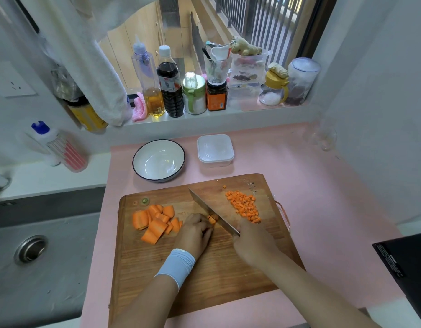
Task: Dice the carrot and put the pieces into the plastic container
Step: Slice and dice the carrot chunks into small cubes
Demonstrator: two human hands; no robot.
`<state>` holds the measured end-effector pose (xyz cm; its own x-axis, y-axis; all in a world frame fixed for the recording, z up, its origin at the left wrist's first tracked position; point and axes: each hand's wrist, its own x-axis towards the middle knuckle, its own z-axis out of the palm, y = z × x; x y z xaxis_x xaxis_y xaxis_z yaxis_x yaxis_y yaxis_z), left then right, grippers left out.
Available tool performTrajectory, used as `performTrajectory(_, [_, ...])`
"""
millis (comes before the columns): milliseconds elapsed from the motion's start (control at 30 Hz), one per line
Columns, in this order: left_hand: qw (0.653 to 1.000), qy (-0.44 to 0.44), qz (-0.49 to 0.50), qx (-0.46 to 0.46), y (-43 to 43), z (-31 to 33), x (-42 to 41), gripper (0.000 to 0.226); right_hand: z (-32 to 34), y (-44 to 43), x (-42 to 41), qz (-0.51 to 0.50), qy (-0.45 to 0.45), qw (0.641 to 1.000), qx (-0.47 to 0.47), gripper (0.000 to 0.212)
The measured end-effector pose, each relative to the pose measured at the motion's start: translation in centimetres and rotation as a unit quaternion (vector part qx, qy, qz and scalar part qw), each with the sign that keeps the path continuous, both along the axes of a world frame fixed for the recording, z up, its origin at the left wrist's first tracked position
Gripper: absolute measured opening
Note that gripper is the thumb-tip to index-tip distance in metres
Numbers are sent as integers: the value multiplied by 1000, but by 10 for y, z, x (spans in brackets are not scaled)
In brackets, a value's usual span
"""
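A wooden cutting board lies on the pink counter. Several large carrot chunks sit at its left, and a heap of small carrot dice lies at its right. My left hand holds a small carrot piece down against the board with curled fingers. My right hand grips the handle of a cleaver, whose blade stands right next to that piece. The plastic container stands behind the board with nothing in it.
A white bowl with a dark rim stands left of the container. Bottles and jars line the window sill. A steel sink lies to the left, and a black box sits at the right edge.
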<state>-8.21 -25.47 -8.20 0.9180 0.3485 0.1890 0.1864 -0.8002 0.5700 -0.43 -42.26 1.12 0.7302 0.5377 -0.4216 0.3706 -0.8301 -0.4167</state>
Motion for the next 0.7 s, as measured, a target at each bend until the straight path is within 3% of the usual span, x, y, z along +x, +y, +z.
performTrajectory(433, [999, 39, 6, 30, 3, 12, 4, 9, 17, 6, -20, 54, -93, 994, -10, 9])
performTrajectory(700, [999, 21, 12, 36, -1, 19, 4, 17, 18, 3, -23, 44, -78, 996, 3, 9])
